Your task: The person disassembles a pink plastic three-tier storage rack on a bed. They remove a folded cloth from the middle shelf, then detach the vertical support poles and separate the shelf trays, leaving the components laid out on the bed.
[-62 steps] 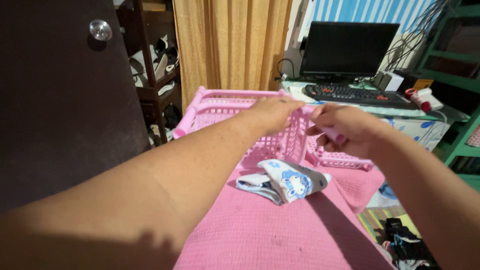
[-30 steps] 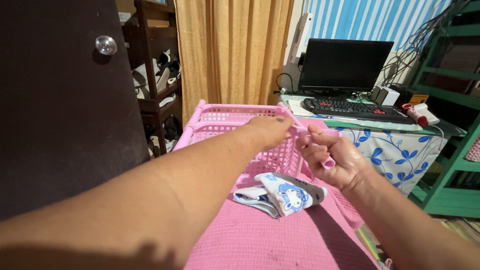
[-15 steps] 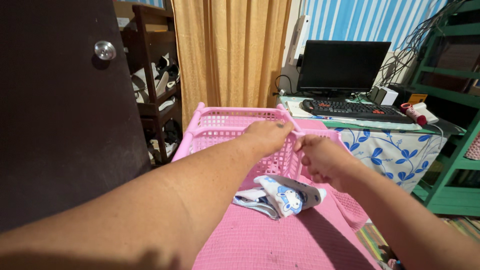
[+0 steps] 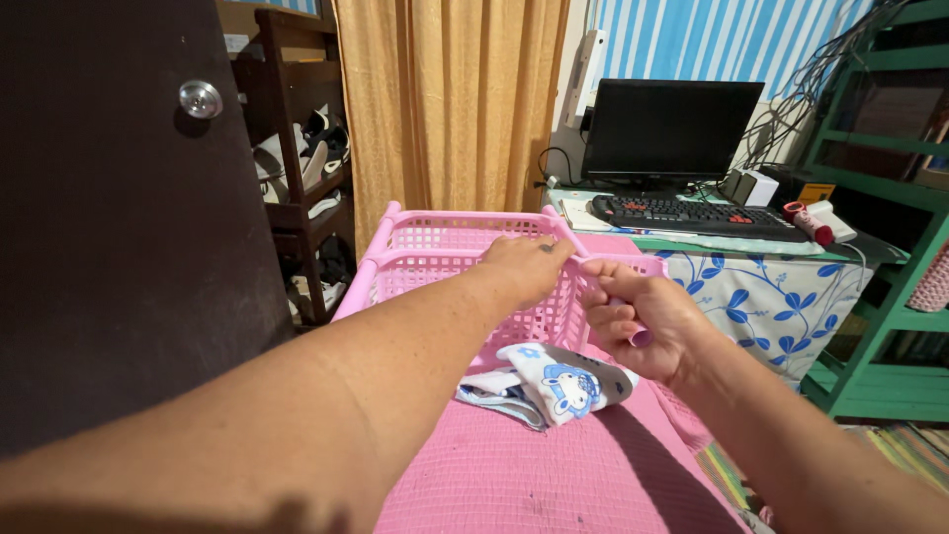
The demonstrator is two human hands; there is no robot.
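Observation:
A pink plastic basket (image 4: 435, 247) with lattice walls stands on a pink cloth-covered surface (image 4: 534, 465). My left hand (image 4: 524, 265) lies over the basket's near right rim and grips it. Beside it, my right hand (image 4: 638, 316) is closed around a pink bar-shaped piece of the basket at the right corner. A folded white cloth with blue cartoon prints (image 4: 549, 381) lies on the pink surface just in front of the basket, below both hands.
A dark door with a round knob (image 4: 201, 99) stands at left, a shoe rack (image 4: 311, 168) and yellow curtain (image 4: 445, 109) behind. At right, a desk with monitor (image 4: 672, 129), keyboard (image 4: 697, 213) and floral cloth; green shelves (image 4: 890, 247) at far right.
My right hand has turned palm-up and now shows the pink bar in its closed fingers, slightly lower than before. My left hand stays on the rim. The view has shifted a little.

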